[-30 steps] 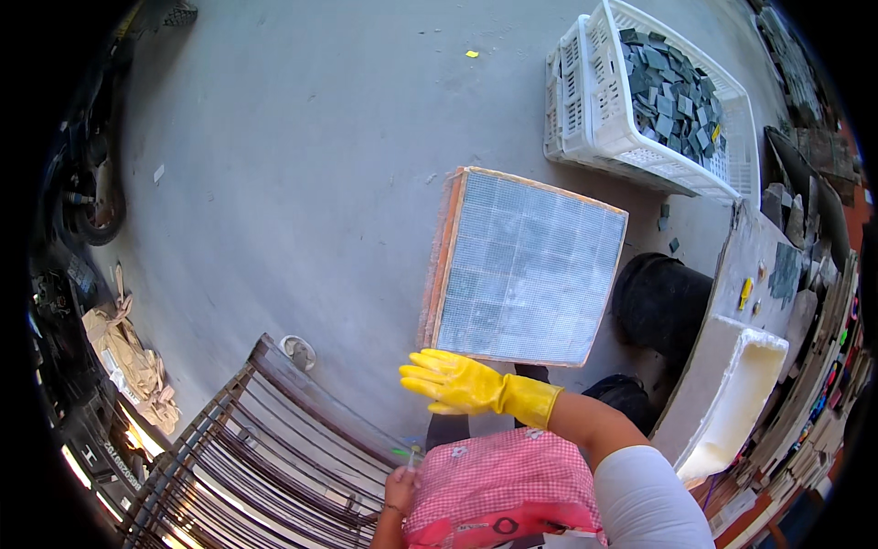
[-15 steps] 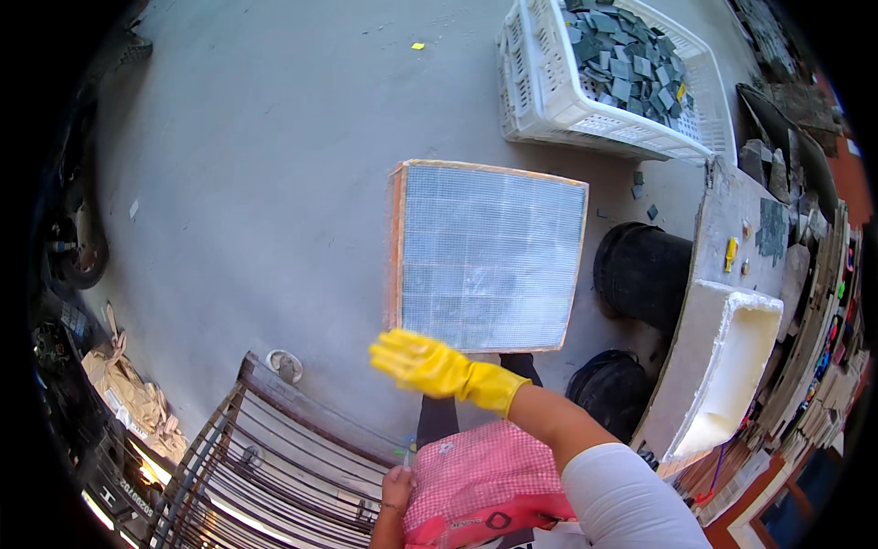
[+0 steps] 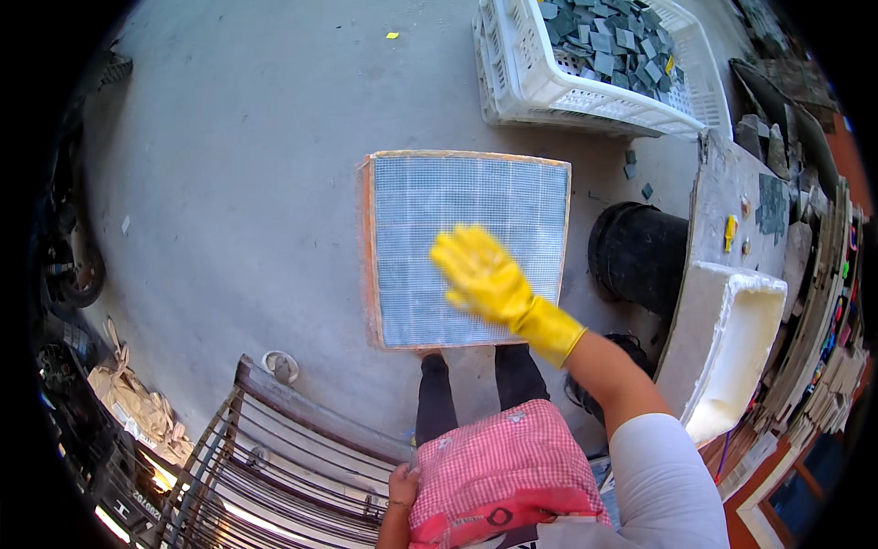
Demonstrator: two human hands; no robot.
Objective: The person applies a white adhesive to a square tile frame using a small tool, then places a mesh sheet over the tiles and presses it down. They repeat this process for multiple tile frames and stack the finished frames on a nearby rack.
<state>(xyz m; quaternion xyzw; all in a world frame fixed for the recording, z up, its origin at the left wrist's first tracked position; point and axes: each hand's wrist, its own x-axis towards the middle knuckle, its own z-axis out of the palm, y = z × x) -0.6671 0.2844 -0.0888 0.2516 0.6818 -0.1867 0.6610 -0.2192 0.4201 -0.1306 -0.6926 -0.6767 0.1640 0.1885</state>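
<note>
A square panel [image 3: 416,247], covered in a fine bluish-grey mesh grid with a thin orange-brown edge, stands in front of my legs. My right hand [image 3: 485,279], in a yellow rubber glove, is over the panel's middle with its fingers stretched out, slightly blurred; whether it touches the mesh I cannot tell. Nothing is held in it. My bare left hand [image 3: 403,483] is low beside the pink checked apron [image 3: 503,448], its fingers curled. A thin thing seems to show by its fingertips, too small to name.
White plastic crates [image 3: 631,110] with dark tile pieces stand at the far right. Black buckets [image 3: 640,261] sit beside a bench [image 3: 732,197] carrying a yellow-handled tool [image 3: 730,233] and a white foam box [image 3: 709,357]. A slatted metal rack [image 3: 302,457] is at lower left.
My gloved right hand has moved from the panel's near left edge up and right, over its middle. The whole view has shifted slightly. My left hand stays by the apron.
</note>
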